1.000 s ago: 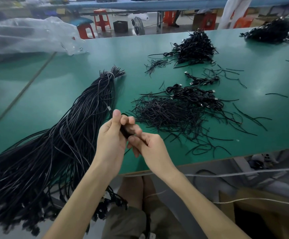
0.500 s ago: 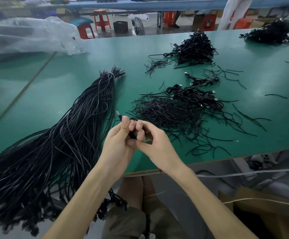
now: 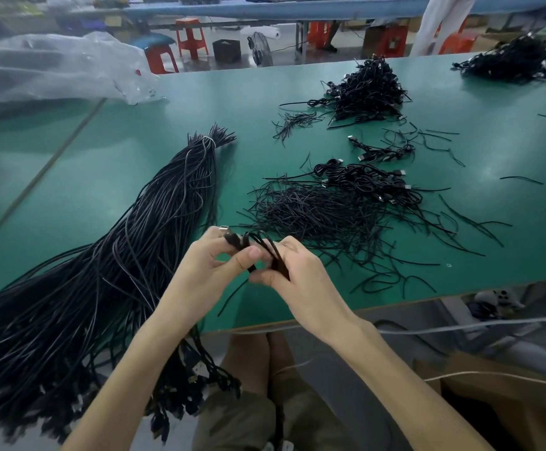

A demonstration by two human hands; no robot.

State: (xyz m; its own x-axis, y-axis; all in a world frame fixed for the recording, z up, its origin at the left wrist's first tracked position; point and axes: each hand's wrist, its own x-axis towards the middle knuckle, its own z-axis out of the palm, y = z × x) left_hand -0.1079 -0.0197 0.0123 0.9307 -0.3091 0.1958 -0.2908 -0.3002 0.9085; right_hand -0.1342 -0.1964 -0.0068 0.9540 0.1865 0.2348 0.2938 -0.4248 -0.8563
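Both hands, left hand [image 3: 206, 271] and right hand [image 3: 297, 275], pinch a thin black coiled cable [image 3: 258, 249]; looks light and floppy, so best held mid-loops.

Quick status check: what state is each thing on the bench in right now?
Cable, folded into loops, held in both hands.
Left hand, pinches the cable.
Right hand, grips the cable.
Bundle, tied at far end, draped over table edge.
Ties, loose, scattered.
Coiled cables, heaped.
Bag, crumpled.
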